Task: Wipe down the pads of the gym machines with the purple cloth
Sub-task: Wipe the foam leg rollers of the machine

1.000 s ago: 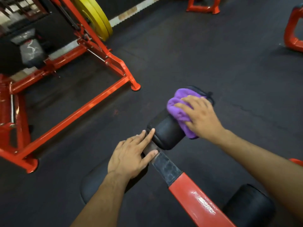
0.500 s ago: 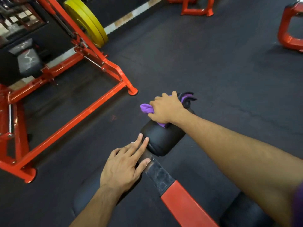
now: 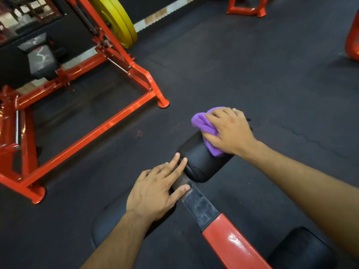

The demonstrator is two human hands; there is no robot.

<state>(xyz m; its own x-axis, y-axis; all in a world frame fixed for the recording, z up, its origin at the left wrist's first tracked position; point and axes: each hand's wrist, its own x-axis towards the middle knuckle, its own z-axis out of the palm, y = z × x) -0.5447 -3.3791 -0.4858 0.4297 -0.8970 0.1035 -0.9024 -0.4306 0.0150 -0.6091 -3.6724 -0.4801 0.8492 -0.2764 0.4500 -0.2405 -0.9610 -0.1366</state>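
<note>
Our right hand [image 3: 230, 133] lies flat, fingers spread, pressing the bunched purple cloth [image 3: 205, 127] onto the far end of the black roller pad [image 3: 198, 162] at centre frame. Our left hand [image 3: 155, 193], at seven o'clock from that pad, rests with straight fingers on the machine's bar [image 3: 200, 207], fingertips touching the pad's near end. A second black pad [image 3: 303, 251] sits at five o'clock, yellow weight plates [image 3: 116, 18] at eleven.
</note>
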